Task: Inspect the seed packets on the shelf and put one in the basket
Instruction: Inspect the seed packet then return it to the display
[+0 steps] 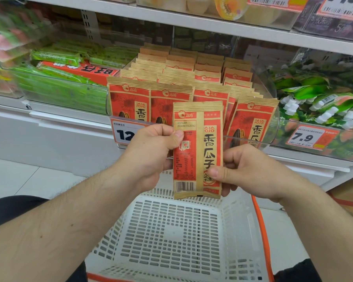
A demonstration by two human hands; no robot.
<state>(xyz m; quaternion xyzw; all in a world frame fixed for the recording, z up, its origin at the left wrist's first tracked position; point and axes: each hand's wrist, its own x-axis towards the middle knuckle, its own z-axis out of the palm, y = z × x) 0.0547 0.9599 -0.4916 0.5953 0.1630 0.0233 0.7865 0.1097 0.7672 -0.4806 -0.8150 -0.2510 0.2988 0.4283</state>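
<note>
Above a white slotted plastic basket (171, 231), a red-and-tan paper seed packet (198, 149) stands upright — left hand (151, 153) pinching its upper left edge, right hand (251, 171) its lower right — before shelved packets (171, 86).

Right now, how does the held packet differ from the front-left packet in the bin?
The held packet shows its back: centre seam, date print, barcode. The bin packet shows its front with a sunflower picture. The held packet is pinched by the left hand and right hand over the basket; the bin packet stands in its row, its lower part hidden by a price tag. Both are tan and red with the same logo.
</note>
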